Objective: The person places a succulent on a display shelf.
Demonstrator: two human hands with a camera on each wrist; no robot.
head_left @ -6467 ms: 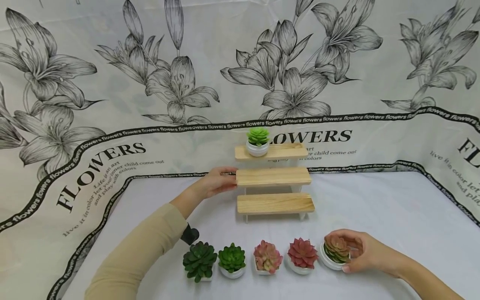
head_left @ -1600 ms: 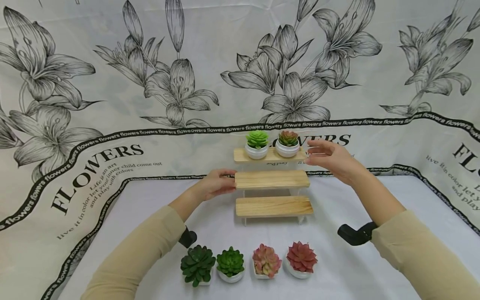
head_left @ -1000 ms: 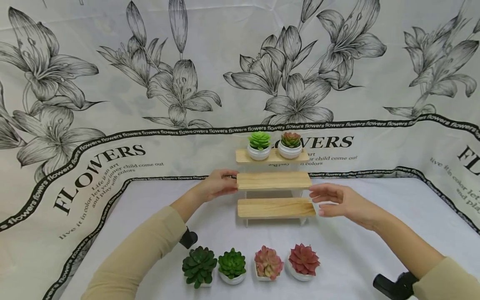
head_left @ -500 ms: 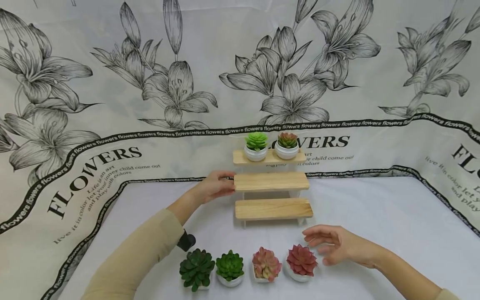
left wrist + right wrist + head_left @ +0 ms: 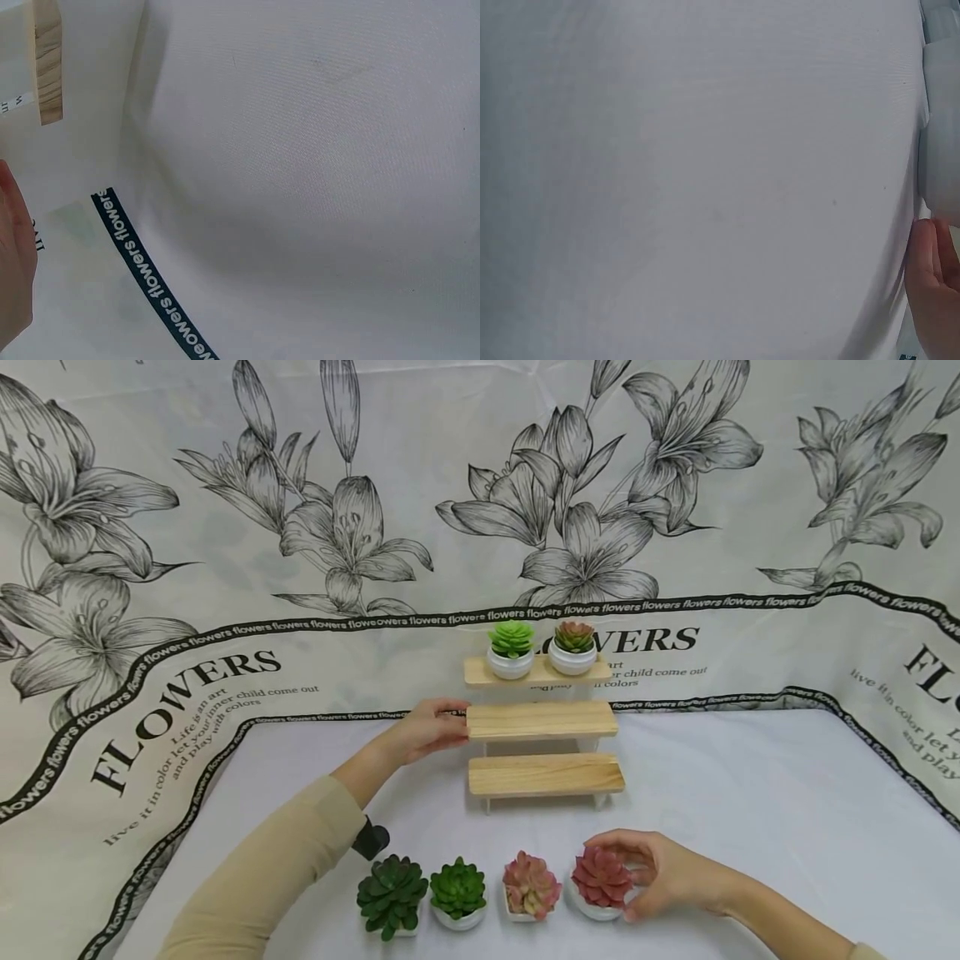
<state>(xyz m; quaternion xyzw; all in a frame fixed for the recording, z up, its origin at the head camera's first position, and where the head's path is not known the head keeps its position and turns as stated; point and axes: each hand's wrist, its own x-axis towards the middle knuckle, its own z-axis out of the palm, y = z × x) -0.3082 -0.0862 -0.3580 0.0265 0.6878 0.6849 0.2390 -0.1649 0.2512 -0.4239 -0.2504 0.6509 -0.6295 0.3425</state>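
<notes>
With my left hand (image 5: 420,732) I hold the left end of the three-tier wooden display stand (image 5: 542,721) at its middle board. My right hand (image 5: 671,872) grips the potted red succulent (image 5: 602,878) on the table, thumb in front and fingers behind its white pot. In the right wrist view, my fingertips reach a white pot (image 5: 943,161). A bright green succulent (image 5: 512,642) and a reddish-green succulent (image 5: 574,639) stand on the top board. Left of the red one stand a pink succulent (image 5: 531,885), a green succulent (image 5: 458,891) and a dark green succulent (image 5: 392,893).
A white cloth (image 5: 750,793) covers the table. Behind it hangs a flower-printed backdrop (image 5: 360,577) with black lettered bands, close behind the stand. A black wrist mount (image 5: 371,839) sits under my left sleeve, near the dark green succulent.
My right hand has carried the reddish-green succulent from the row's right end to the top board, let go, and come back down to the red one. My left hand stays at the stand.
</notes>
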